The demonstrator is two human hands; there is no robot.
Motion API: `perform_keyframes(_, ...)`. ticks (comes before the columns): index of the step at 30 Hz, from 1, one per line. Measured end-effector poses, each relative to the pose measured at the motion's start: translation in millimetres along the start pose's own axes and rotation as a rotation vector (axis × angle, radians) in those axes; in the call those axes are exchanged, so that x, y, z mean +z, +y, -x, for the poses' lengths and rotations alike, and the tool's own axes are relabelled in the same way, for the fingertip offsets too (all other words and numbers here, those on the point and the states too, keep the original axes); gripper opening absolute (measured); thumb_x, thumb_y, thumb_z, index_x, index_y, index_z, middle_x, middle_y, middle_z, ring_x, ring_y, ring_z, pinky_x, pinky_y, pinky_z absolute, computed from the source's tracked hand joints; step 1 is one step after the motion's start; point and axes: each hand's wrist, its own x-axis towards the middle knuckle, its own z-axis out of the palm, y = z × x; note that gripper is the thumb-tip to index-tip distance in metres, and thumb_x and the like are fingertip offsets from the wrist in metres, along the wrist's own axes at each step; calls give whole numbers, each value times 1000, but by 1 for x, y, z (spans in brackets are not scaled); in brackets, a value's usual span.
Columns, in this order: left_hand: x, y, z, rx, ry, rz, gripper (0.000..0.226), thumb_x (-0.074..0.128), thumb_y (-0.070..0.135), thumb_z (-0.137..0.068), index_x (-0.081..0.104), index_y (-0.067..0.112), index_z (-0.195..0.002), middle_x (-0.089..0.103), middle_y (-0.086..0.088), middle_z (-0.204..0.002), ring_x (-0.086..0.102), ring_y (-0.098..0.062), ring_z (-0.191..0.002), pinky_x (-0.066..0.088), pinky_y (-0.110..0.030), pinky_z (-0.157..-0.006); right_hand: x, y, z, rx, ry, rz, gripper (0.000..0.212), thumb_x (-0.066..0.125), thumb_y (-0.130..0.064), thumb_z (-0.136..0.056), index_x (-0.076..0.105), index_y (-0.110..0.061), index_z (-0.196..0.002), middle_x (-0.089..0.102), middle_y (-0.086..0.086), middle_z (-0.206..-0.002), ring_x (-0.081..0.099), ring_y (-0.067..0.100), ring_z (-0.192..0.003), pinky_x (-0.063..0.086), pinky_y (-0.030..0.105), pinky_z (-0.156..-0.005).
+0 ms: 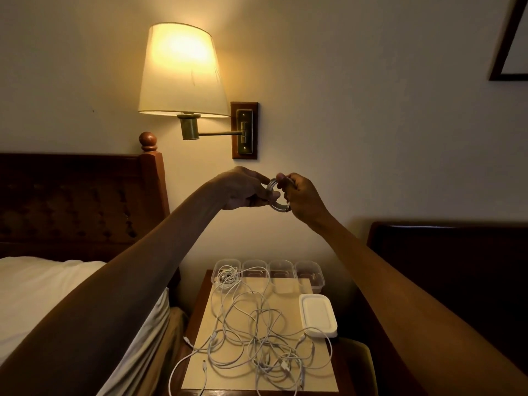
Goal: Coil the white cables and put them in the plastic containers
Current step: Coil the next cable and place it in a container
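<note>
A small coil of white cable (276,195) is held up in the air, well above the surface (317,378). The left hand (243,190) pinches one side of it and the right hand (303,198) curls round the other. It looks light, limp and springy, so I'd grip across all the loops or they may fan open. Below lie a tangle of loose white cables (257,332) and a row of clear plastic containers (310,270), the leftmost holding cable.

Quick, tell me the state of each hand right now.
Left hand: closed, pinching the coiled white cable.
Right hand: closed, gripping the coiled white cable too.
</note>
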Motion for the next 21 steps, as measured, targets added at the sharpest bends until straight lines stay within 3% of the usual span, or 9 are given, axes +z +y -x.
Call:
perform_keyframes(3,0,-3,3,-45,-86,65,22,65,-2,-88,64,2,-110,64,-15,-107,62,-19,-95,52,-20,-68,4,4,2,-62,89,17,35,47,-32,-101,62,-1,-104,55,-5,-74,49,8,-62,42,12,-56)
perform_keyframes(6,-5,-6,5,-77,-154,143,29,58,-3,-92,61,-3,-121,64,-15,-104,63,-15,-84,53,-17,-58,2,5,1,-121,85,35,34,54,-33,-98,62,0,-100,57,-3,-73,50,9,-62,42,13,-56)
perform_keyframes(10,-14,-6,1,-2,10,-285,24,68,-1,-85,69,-4,-109,69,-13,-97,65,-18,-83,56,-24,-73,3,6,2,-124,-17,54,27,57,-28,-97,60,-2,-102,58,-2,-76,54,10,-66,47,14,-61)
perform_keyframes(12,-17,-4,-2,2,41,-454,21,71,0,-83,71,-4,-104,71,-13,-97,67,-18,-81,56,-24,-72,6,7,2,-114,-71,54,22,57,-23,-97,59,-3,-106,59,-2,-81,56,10,-70,50,15,-64)
perform_keyframes(16,-21,-5,-6,7,49,-561,21,71,1,-83,72,-3,-103,72,-14,-100,67,-18,-84,56,-25,-74,5,8,3,-103,-171,161,17,61,-14,-94,59,-3,-106,61,0,-89,60,10,-76,51,15,-66)
perform_keyframes(18,-21,-10,-8,29,67,-566,20,69,-1,-84,72,-3,-104,71,-14,-100,66,-17,-83,56,-26,-74,5,5,4,-46,-201,272,13,61,-15,-95,58,-5,-103,61,5,-92,63,19,-79,56,24,-67)
perform_keyframes(21,-21,-24,-14,101,64,-642,21,64,-2,-88,72,1,-107,70,-9,-95,64,-15,-82,54,-25,-72,9,-2,4,210,-345,276,14,59,-9,-94,56,-4,-107,65,14,-99,70,28,-80,61,36,-70)
